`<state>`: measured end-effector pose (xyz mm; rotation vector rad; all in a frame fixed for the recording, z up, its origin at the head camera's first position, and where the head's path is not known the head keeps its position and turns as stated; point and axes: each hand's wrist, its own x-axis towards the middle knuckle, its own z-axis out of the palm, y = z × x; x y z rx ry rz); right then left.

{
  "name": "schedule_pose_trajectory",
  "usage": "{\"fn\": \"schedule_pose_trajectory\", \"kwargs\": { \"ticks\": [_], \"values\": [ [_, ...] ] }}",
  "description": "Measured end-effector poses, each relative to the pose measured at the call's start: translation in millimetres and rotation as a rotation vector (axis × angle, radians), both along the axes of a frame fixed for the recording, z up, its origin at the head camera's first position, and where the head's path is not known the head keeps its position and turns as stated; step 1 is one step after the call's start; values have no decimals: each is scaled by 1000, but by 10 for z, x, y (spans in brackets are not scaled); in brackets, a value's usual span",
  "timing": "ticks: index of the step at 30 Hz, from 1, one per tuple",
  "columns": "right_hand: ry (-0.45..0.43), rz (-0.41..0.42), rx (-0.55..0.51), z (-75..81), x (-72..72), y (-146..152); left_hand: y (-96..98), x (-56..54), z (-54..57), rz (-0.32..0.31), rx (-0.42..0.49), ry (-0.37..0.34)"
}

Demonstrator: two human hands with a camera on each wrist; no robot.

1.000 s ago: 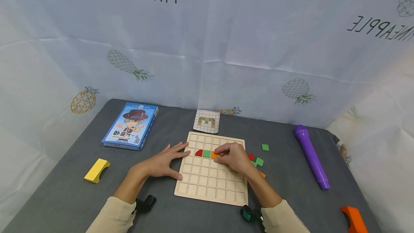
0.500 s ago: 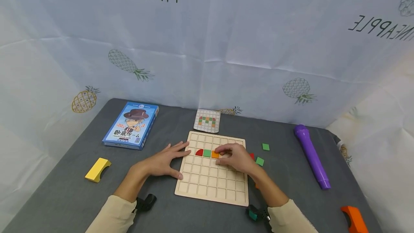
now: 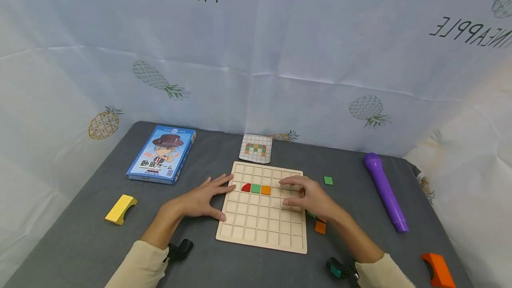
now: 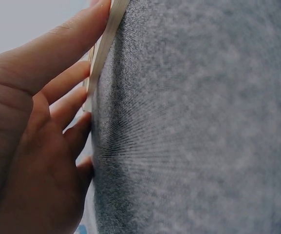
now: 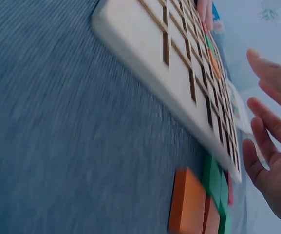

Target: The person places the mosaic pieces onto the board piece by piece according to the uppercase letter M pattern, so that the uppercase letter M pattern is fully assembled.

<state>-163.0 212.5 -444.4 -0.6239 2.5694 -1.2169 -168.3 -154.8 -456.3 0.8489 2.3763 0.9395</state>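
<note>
A wooden grid board lies in the middle of the table. In one of its upper rows sit a red quarter-round tile, a green square tile and an orange square tile, side by side. My left hand rests at the board's left edge, fingers spread and fairly straight, with the thumb on the rim. Over the right part of the board hovers my right hand, thumb and fingers apart and nothing between them. Loose orange tiles and green tiles lie beside the board's right edge, partly hidden by the right hand in the head view.
A pattern card lies beyond the board. To the left are a blue game box and a yellow arch block. On the right lie a lone green tile, a purple microphone and an orange arch block.
My right hand has let go of the orange tile and moved right, away from it, its fingers spreading. The orange tile stays next to the green one. My left hand has not moved.
</note>
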Motion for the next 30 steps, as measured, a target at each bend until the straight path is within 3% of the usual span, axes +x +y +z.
{"fn": "schedule_pose_trajectory", "kwargs": {
  "ticks": [13,20,30],
  "values": [
    [122,-68,52,85,165,494,-21,16,-14,10,-12,1],
    [132,-131,68,116,230,761,-30,19,-21,11,-10,7],
    [135,-195,113,-27,251,956,-14,7,-49,0,-7,8]
  ]
}}
